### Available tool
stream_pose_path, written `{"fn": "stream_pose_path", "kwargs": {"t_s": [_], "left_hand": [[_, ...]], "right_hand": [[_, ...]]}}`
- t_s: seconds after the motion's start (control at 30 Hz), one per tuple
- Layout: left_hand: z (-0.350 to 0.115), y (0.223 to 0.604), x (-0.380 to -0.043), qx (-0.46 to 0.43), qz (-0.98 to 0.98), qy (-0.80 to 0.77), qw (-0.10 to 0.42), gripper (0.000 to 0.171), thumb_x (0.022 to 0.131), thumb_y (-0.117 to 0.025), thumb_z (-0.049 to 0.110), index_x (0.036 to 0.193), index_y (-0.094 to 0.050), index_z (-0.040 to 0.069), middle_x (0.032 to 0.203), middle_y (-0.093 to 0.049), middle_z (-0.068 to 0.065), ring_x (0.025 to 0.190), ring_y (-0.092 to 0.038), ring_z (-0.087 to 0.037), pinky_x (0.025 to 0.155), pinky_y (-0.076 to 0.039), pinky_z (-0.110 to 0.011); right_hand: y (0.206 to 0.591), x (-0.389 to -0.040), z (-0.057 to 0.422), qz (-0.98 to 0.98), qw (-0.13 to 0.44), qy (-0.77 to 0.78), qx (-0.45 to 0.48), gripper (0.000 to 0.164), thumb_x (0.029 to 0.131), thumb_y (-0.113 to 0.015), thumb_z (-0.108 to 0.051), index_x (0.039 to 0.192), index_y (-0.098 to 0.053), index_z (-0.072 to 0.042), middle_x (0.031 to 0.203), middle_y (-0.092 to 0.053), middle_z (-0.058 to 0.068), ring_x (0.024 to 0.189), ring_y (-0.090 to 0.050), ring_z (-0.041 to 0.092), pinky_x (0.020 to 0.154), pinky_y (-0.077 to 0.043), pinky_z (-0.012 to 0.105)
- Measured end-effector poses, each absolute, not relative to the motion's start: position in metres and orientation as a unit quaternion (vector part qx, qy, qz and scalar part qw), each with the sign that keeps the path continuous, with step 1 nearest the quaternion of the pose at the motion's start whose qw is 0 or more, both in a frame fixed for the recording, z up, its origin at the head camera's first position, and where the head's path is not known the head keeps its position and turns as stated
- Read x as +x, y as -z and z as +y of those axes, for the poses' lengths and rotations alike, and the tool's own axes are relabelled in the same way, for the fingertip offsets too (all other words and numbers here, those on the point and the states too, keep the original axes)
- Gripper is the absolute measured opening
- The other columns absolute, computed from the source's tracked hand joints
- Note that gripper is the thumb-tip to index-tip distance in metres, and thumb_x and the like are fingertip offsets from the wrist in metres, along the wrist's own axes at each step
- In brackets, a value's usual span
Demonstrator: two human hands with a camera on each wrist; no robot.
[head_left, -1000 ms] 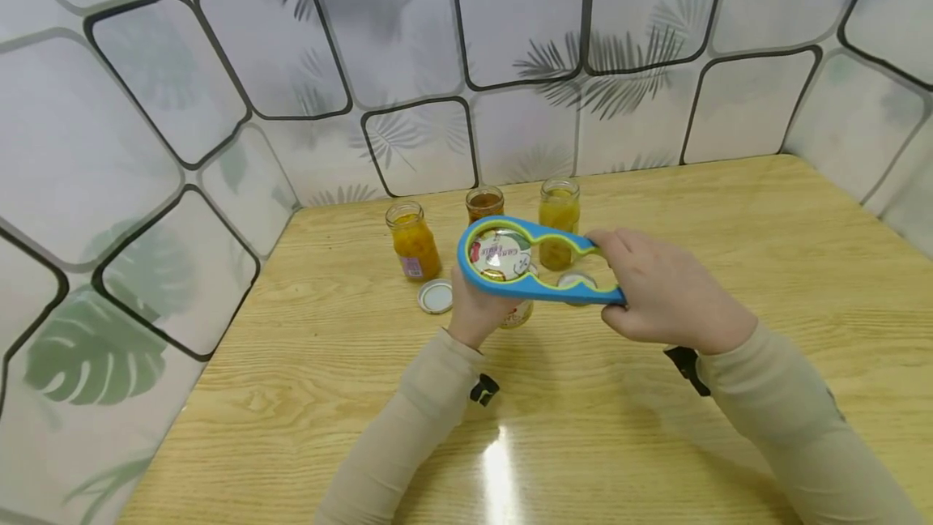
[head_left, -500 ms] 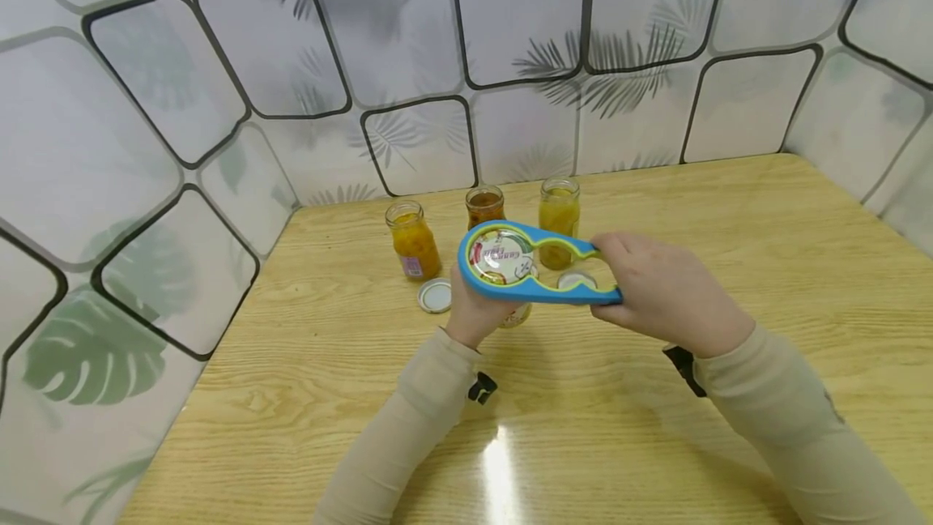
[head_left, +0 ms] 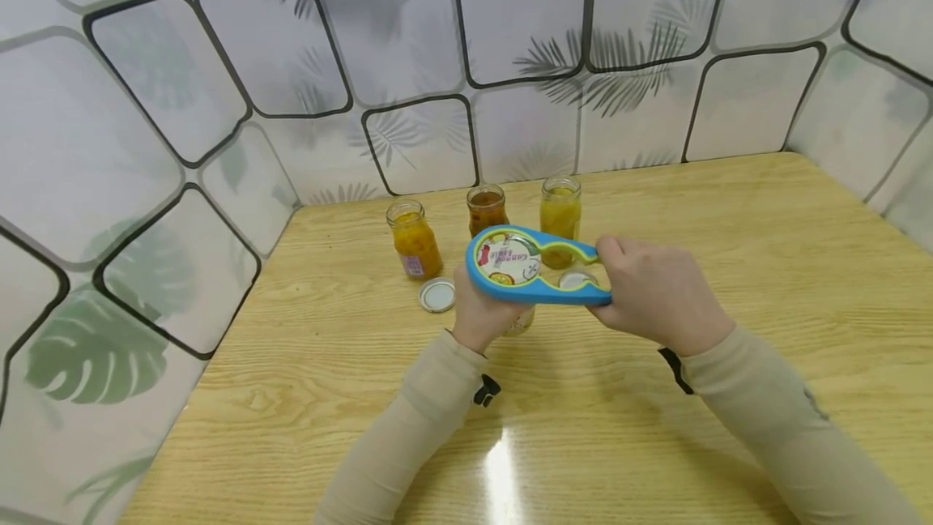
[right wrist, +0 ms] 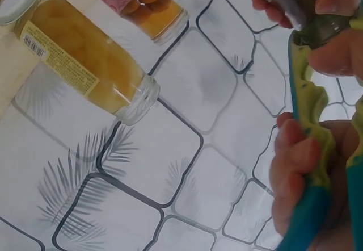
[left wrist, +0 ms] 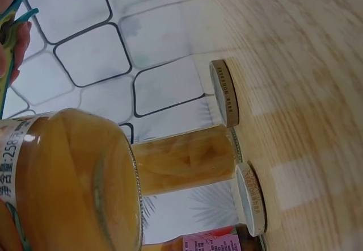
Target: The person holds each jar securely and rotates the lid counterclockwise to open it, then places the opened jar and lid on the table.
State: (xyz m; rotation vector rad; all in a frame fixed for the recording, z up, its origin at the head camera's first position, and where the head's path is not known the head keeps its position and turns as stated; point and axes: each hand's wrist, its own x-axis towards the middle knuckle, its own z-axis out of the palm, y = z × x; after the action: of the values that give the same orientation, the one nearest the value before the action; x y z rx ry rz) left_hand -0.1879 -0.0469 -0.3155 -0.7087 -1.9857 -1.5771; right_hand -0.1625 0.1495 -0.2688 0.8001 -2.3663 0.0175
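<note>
In the head view my left hand (head_left: 483,310) grips a glass fruit jar from the side. Its pale peach-coloured pieces show in the jar (left wrist: 85,177) in the left wrist view, held above the table. A blue jar opener (head_left: 557,294) with a wavy yellow inner edge fits its widest loop around the jar's printed lid (head_left: 508,259). My right hand (head_left: 659,290) grips the two handle ends of the opener. In the right wrist view its fingers (right wrist: 292,160) curl around the opener's arm, and the left thumb lies close to the loop.
Behind stand three lidless jars: an orange-filled jar (head_left: 417,248), a brown-filled jar (head_left: 487,209) and a yellow-filled jar (head_left: 560,213). One loose lid (head_left: 437,296) lies left of my left hand, another lid (head_left: 577,279) shows through the opener. A patterned wall (head_left: 525,128) borders the table.
My right hand has shifted a little left, and the opener's handles have come with it. The opener's loop and the jar lid sit slightly lower and further right than before.
</note>
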Motion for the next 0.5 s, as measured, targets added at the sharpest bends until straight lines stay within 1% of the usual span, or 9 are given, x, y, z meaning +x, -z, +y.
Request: {"fn": "stream_pose_path", "kwargs": {"t_s": [0.17, 0.37, 0.5], "left_hand": [[-0.0492, 0.3145, -0.1883, -0.262, -0.737, 0.579, 0.231, 0.057, 0.056, -0.076, -0.001, 0.107, -0.053, -0.007, 0.096, -0.062, -0.018, 0.089, -0.059, -0.024, 0.079, -0.047, -0.028], [-0.0524, 0.3147, -0.1892, -0.275, -0.726, 0.604, 0.181, 0.057, 0.057, -0.073, -0.004, 0.11, -0.051, -0.008, 0.099, -0.06, -0.02, 0.093, -0.057, -0.025, 0.082, -0.045, -0.028], [-0.0571, 0.3143, -0.1827, -0.296, -0.698, 0.648, 0.073, 0.064, 0.058, -0.07, -0.009, 0.116, -0.043, -0.01, 0.106, -0.054, -0.023, 0.098, -0.052, -0.024, 0.088, -0.042, -0.03]], "right_hand": [[0.2686, -0.1648, 0.151, -0.886, 0.325, -0.01, 0.332, 0.044, 0.054, -0.075, -0.031, 0.066, -0.043, -0.002, 0.048, -0.026, -0.004, 0.035, -0.024, 0.008, 0.031, -0.021, 0.021], [0.2702, -0.1673, 0.1529, -0.872, 0.333, -0.008, 0.358, 0.041, 0.056, -0.074, -0.027, 0.064, -0.042, -0.003, 0.048, -0.026, -0.004, 0.035, -0.022, 0.007, 0.031, -0.019, 0.02], [0.2716, -0.1697, 0.1579, -0.862, 0.333, -0.021, 0.382, 0.034, 0.055, -0.07, -0.017, 0.065, -0.039, -0.006, 0.051, -0.028, -0.004, 0.037, -0.021, 0.006, 0.032, -0.019, 0.02]]}}
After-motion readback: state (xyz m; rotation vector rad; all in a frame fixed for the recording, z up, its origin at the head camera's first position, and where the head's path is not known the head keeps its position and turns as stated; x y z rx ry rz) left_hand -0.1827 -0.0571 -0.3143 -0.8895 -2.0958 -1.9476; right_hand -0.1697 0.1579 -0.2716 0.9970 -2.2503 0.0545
